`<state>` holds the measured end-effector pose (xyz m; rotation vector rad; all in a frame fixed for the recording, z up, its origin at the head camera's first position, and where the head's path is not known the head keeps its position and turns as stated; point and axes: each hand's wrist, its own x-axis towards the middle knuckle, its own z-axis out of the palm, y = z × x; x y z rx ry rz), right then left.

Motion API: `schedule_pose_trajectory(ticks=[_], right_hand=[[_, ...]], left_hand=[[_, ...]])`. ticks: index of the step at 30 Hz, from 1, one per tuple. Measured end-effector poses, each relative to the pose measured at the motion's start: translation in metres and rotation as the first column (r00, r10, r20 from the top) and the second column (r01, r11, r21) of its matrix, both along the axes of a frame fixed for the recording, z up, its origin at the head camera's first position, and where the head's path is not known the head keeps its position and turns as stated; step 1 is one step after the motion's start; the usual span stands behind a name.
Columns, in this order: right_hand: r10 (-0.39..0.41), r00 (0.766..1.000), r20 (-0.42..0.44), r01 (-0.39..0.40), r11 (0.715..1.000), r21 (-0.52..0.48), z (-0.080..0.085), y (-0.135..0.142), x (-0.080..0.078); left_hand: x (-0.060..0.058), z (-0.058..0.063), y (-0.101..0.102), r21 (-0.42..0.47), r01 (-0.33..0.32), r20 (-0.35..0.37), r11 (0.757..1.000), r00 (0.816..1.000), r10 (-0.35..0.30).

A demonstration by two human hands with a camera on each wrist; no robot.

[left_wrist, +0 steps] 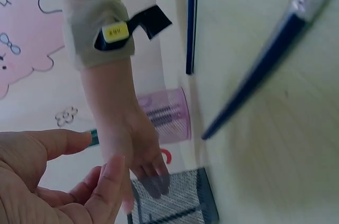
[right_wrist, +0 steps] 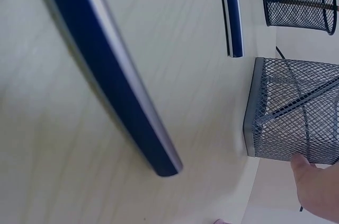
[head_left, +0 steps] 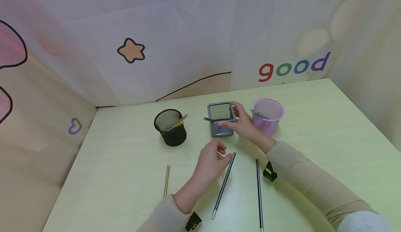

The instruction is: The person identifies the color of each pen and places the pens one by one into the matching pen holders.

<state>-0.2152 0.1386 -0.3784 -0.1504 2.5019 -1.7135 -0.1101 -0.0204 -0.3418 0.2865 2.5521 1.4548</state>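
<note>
My right hand [head_left: 244, 122] grips the square grey mesh pencil holder [head_left: 222, 131] by its right side, thumb at the front. A dark pencil [head_left: 208, 119] leans inside and sticks out past the rim; the mesh shows it in the right wrist view. My left hand [head_left: 209, 160] hovers in front of the holder, fingers loosely bent and nothing between them in the left wrist view. Just beside its thumb lies a dark striped pencil [head_left: 223, 188]. Another striped pencil [head_left: 259, 193] lies under the right forearm's side, and a yellow pencil [head_left: 166, 180] lies left of the left wrist.
A round black mesh cup [head_left: 174, 139] with yellow pencils stands to the left of the grey holder. On the right stands a pink mesh cup [head_left: 268, 124] with a grey tool [head_left: 260, 114] in it. A printed cloth backdrop [head_left: 188, 44] rises behind the table.
</note>
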Motion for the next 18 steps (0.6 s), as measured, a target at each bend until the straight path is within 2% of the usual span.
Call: schedule_pose_trajectory(ticks=[5, 11, 14, 18], right_hand=[[-0.001, 1.000, -0.004, 0.001, 1.000, -0.009, 0.000, 0.000, 0.000], [0.005, 1.000, -0.005, -0.005, 1.000, -0.013, 0.001, 0.001, 0.000], [0.006, 1.000, -0.002, -0.006, 1.000, -0.014, 0.000, 0.001, 0.000], [0.015, 1.000, 0.005, -0.014, 1.000, -0.020, 0.000, 0.001, 0.000]], left_hand=[[0.014, 0.005, 0.010, -0.010, 0.068, 0.037, 0.998, 0.997, -0.067], [0.025, 0.003, 0.023, -0.093, 0.145, 0.031, 0.985, 0.989, -0.143], [0.031, 0.003, 0.028, -0.161, 0.210, 0.032, 0.965, 0.978, -0.207], [0.039, 0.003, 0.034, -0.254, 0.280, 0.039, 0.926, 0.959, -0.280]])
